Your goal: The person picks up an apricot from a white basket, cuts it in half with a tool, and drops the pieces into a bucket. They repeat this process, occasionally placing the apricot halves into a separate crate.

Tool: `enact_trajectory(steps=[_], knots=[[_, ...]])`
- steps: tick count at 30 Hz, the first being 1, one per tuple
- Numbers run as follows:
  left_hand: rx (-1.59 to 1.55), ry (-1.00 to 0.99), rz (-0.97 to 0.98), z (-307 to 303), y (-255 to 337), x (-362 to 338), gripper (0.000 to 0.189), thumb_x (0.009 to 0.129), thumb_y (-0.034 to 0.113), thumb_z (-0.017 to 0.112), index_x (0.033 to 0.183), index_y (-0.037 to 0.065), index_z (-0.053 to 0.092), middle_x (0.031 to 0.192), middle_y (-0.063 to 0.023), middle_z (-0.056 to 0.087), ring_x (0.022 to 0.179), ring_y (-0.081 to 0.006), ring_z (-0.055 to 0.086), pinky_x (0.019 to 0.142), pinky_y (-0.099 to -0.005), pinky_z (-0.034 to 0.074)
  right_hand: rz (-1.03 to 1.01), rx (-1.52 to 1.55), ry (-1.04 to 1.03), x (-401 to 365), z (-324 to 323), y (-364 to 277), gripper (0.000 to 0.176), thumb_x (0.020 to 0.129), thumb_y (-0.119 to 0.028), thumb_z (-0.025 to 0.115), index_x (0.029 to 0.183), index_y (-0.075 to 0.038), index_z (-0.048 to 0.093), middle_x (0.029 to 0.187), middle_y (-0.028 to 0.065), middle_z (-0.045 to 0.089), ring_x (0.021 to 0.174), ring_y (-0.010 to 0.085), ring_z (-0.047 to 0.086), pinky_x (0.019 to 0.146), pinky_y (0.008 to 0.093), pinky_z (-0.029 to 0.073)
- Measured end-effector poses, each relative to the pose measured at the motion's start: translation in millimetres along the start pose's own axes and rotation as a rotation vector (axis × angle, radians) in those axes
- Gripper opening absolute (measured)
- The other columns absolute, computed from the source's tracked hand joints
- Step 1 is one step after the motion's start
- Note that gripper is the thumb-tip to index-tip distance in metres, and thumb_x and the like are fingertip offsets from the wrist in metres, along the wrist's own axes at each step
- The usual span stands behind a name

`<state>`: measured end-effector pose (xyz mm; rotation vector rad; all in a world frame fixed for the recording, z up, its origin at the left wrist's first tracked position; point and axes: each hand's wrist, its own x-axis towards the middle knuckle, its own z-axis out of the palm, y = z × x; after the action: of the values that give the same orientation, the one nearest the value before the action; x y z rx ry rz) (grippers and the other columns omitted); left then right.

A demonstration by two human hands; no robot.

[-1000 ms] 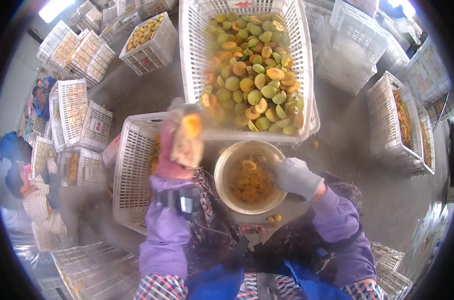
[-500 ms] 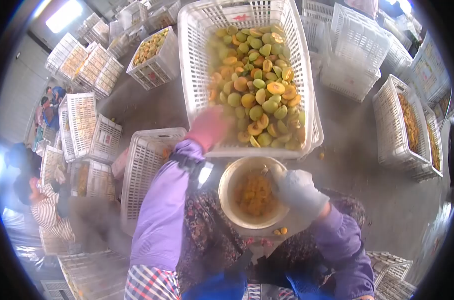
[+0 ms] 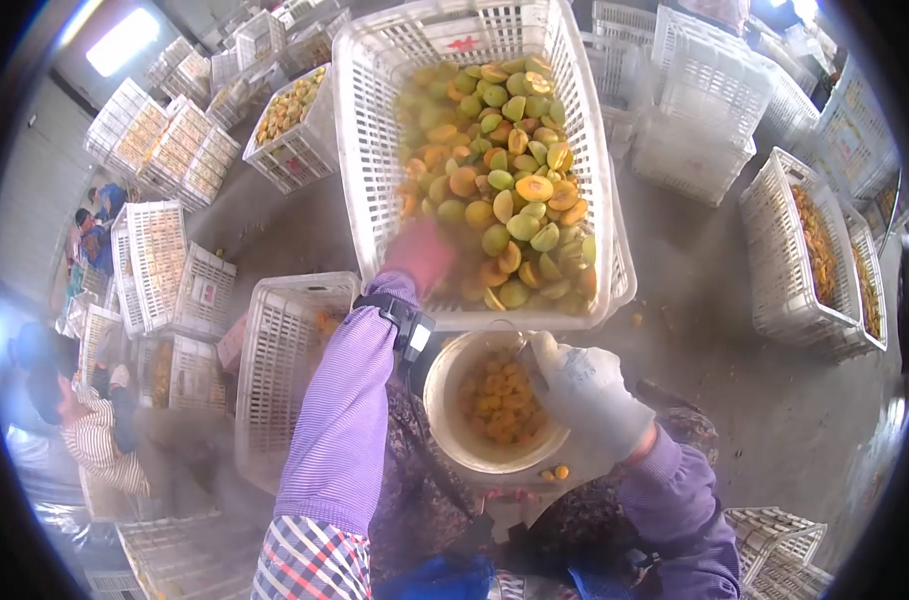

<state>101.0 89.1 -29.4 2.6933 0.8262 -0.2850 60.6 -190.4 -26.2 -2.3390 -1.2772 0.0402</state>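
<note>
A white crate holds halved green and orange fruit. My left hand, in a pink glove, is over the fruit at the crate's near left corner; it is blurred and its fingers cannot be made out. Below the crate, a round metal bowl holds small orange pieces. At the bowl's right rim is my right hand in a whitish glove, its fingers wrapped round a metal tool that is partly hidden. Small orange pieces lie beside the bowl's lower right edge.
A white crate stands left of the bowl. Crates of orange pieces are at the right, with stacked crates behind. A person in a striped top sits at the far left, near more crates.
The view has shifted a little, so the big crate and bowl appear further left. My right hand still grips the tool at the bowl's rim. My left hand remains over the fruit.
</note>
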Motion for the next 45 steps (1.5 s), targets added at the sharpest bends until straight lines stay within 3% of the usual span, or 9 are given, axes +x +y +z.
enact_trajectory(steps=[6,7,10,12,18,22,36,41,45], knots=[[-0.114,0.146,0.022,20,-12,11,0.062,0.077,0.029,0.073,0.127,0.001,0.05,0.123,-0.0221,0.058,0.114,-0.0363,0.057,0.097,-0.0414,0.046,0.017,0.035,-0.008,3,-4,2,0.019,0.089,-0.021,0.055,0.101,-0.006,0.054,0.071,0.0085,0.064,0.058,0.0279,0.064,0.051,0.0394,0.05],[-0.129,0.21,0.092,31,-21,14,0.042,0.091,0.021,0.049,0.127,0.001,0.05,0.116,-0.0232,0.06,0.105,-0.0375,0.061,0.085,-0.0433,0.051,0.006,0.013,0.024,3,-2,4,0.019,0.089,-0.021,0.055,0.101,-0.006,0.054,0.07,0.0083,0.064,0.058,0.0277,0.064,0.051,0.0394,0.05],[-0.539,0.176,0.173,28,-35,14,0.055,0.08,0.032,0.072,0.122,0.0,0.053,0.114,-0.0185,0.063,0.1,-0.0328,0.062,0.087,-0.0396,0.052,-0.007,0.013,0.084,6,-2,5,0.018,0.089,-0.019,0.055,0.1,-0.005,0.052,0.066,0.0091,0.063,0.058,0.0285,0.064,0.052,0.0411,0.05],[-1.649,-0.272,0.09,8,-22,-31,0.045,0.086,0.026,0.068,0.12,0.001,0.054,0.113,-0.0147,0.063,0.093,-0.0284,0.062,0.078,-0.0382,0.055,0.021,0.074,0.074,8,-13,-2,0.018,0.088,-0.017,0.057,0.097,-0.003,0.049,0.065,0.0114,0.062,0.059,0.0313,0.063,0.054,0.0445,0.05],[-0.216,0.378,0.728,1,-16,-94,0.032,0.085,0.018,0.064,0.113,0.003,0.06,0.116,-0.0152,0.062,0.098,-0.0294,0.061,0.08,-0.0392,0.054,-0.024,0.164,0.145,15,-9,-8,0.017,0.088,-0.016,0.057,0.097,-0.004,0.049,0.067,0.0134,0.061,0.059,0.0329,0.062,0.052,0.044,0.048],[-0.045,0.366,0.783,-2,-3,-135,0.03,0.08,0.014,0.065,0.11,0.008,0.064,0.115,-0.0148,0.062,0.109,-0.0303,0.057,0.092,-0.0389,0.049,-0.127,0.113,0.284,22,1,-8,0.02,0.089,-0.02,0.059,0.097,-0.003,0.053,0.062,0.0091,0.059,0.05,0.0264,0.061,0.045,0.0376,0.047],[-1.934,-0.147,0.405,58,-1,-121,0.03,0.096,0.015,0.052,0.122,0.001,0.051,0.109,-0.0117,0.059,0.095,-0.018,0.061,0.082,-0.0347,0.054,-0.112,-0.122,0.179,21,36,-18,0.047,0.08,-0.013,0.06,0.122,0.006,0.05,0.074,0.0122,0.062,0.064,0.0269,0.064,0.056,0.0381,0.049],[-1.263,0.063,0.436,24,4,-124,0.022,0.097,0.019,0.052,0.104,-0.001,0.059,0.087,-0.0062,0.06,0.08,-0.0169,0.061,0.065,-0.0284,0.053,0.004,0.361,-0.015,27,21,-30,0.027,0.082,-0.012,0.058,0.104,0.002,0.053,0.076,0.0177,0.062,0.072,0.033,0.063,0.061,0.0411,0.049],[-1.692,-0.419,0.281,15,-3,-123,0.031,0.099,0.027,0.049,0.108,-0.001,0.057,0.092,-0.0086,0.06,0.081,-0.0157,0.061,0.061,-0.0295,0.054,-0.017,0.544,-0.018,27,22,-25,0.02,0.083,-0.013,0.059,0.096,0.0,0.051,0.076,0.0195,0.061,0.074,0.0372,0.062,0.065,0.0436,0.048]])
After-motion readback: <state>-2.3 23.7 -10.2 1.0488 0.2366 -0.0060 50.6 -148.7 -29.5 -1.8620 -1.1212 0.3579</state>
